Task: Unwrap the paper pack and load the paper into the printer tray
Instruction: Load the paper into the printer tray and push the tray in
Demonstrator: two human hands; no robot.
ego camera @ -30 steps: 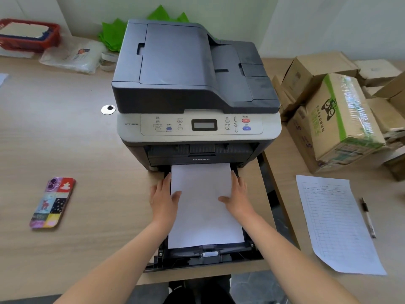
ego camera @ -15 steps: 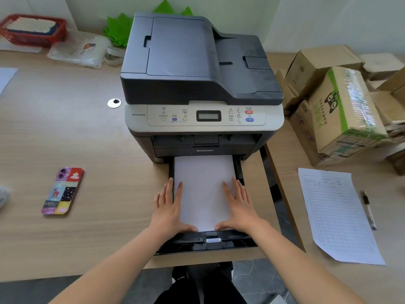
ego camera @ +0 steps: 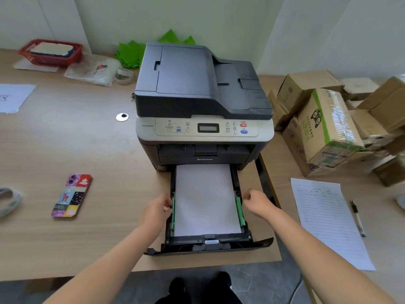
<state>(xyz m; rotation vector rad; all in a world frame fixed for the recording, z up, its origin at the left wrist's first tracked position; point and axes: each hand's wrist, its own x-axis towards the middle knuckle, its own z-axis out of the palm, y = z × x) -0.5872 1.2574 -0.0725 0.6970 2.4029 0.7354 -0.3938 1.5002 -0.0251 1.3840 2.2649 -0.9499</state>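
Observation:
The grey printer [ego camera: 203, 102] stands on the wooden desk with its black paper tray [ego camera: 210, 244] pulled out toward me. A stack of white paper [ego camera: 205, 198] lies flat inside the tray, between two green side guides [ego camera: 240, 212]. My left hand [ego camera: 156, 210] pinches the tray's left side at the green guide. At the right wall, next to the other guide, my right hand [ego camera: 256, 202] has its fingers curled. No wrapper is in view.
A phone [ego camera: 72, 195] lies on the desk at left, with a tape roll [ego camera: 8, 200] at the left edge. A printed form [ego camera: 326, 220] and a pen [ego camera: 358, 218] lie at right. Cardboard boxes [ego camera: 324, 126] are piled behind them. A red basket [ego camera: 51, 52] sits at the back left.
Both hands lifted off the top of the paper stack and moved outward to the tray's sides. The paper now lies fully down in the tray, and the green guides show.

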